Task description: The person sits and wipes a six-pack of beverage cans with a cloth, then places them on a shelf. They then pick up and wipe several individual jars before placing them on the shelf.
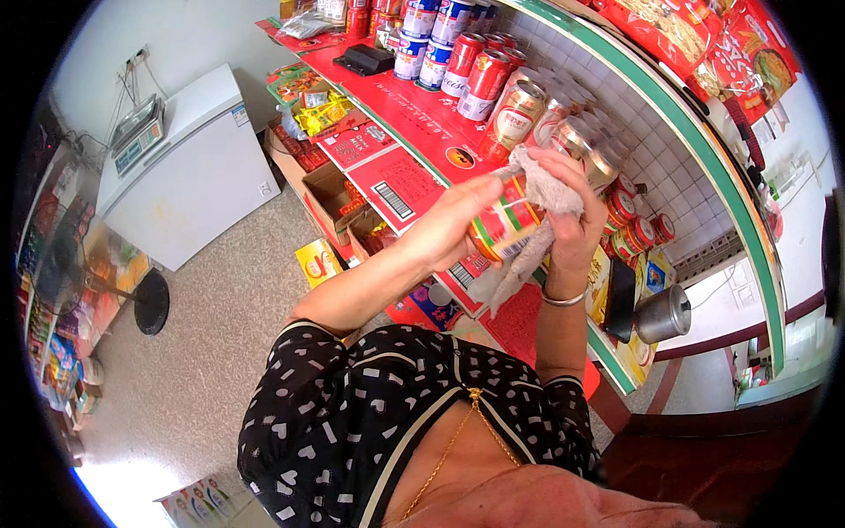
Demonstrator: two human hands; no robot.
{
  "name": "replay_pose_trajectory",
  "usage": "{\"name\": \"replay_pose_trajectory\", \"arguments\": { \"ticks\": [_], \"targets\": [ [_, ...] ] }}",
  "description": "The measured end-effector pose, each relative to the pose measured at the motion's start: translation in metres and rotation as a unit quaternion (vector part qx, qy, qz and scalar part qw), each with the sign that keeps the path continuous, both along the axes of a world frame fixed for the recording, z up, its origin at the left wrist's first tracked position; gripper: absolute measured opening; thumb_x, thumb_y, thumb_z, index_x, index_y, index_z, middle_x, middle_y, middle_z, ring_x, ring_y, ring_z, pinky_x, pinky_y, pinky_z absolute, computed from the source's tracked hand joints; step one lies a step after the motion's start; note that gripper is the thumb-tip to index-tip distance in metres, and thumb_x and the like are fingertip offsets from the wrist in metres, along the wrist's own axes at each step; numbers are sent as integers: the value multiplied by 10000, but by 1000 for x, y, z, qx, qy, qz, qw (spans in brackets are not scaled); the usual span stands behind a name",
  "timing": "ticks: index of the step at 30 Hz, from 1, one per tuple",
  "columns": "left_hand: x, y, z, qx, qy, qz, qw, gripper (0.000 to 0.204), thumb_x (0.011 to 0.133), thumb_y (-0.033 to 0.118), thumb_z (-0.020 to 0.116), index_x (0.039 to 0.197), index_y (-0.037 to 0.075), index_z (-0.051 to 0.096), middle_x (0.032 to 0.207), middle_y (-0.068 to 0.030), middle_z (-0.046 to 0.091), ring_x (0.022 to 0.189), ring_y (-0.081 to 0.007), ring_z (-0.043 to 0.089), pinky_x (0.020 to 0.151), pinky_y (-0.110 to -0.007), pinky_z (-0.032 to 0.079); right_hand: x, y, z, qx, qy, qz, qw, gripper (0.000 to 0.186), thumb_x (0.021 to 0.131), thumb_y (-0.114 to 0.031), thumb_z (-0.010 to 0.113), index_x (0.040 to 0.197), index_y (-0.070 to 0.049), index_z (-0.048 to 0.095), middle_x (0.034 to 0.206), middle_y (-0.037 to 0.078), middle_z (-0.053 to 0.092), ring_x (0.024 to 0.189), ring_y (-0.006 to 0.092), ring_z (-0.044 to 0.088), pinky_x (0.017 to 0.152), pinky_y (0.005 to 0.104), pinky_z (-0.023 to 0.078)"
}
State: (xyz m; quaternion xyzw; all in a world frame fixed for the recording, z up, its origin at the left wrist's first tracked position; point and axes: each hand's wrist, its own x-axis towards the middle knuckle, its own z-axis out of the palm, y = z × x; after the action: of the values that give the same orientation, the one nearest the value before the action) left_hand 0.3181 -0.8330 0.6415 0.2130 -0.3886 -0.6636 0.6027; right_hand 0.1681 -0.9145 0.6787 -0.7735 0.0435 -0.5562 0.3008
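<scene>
My left hand grips a can with a red, yellow and green label, tilted in front of my chest. Wrapped in my right hand is a greyish-white cloth, pressed against the can's upper right side. One end of the cloth hangs below the can. Just beyond my hands, gold-coloured cans stand in rows on the red-covered shelf. Jars with red lids sit to the right of my right wrist.
Red-and-white cans and blue-and-white cans line the shelf's far left. A metal pot stands at right beside a black object. Open cartons sit below the shelf. A white chest freezer bears a scale.
</scene>
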Motion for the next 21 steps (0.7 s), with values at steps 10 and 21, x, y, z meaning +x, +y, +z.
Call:
{"name": "replay_pose_trajectory", "arguments": {
  "ticks": [10,21],
  "targets": [
    [7,-5,1,-386,-486,453,640,679,756,356,759,1235,-47,499,1127,-225,518,991,-363,558,865,-408,467,11,8,12,285,-2,54,957,314,872,-176,510,1078,36,614,996,68,632,931,126,565,824,256,431],
    [-13,-20,-10,-153,-104,329,926,483,1000,328,473,1307,-45,458,1209,-92,565,1072,-130,538,958,-282,410,44,18,-43,95,-143,-157,973,578,965,-291,447,1394,76,323,1367,168,433,1239,251,427,1071,373,298]
  ]
}}
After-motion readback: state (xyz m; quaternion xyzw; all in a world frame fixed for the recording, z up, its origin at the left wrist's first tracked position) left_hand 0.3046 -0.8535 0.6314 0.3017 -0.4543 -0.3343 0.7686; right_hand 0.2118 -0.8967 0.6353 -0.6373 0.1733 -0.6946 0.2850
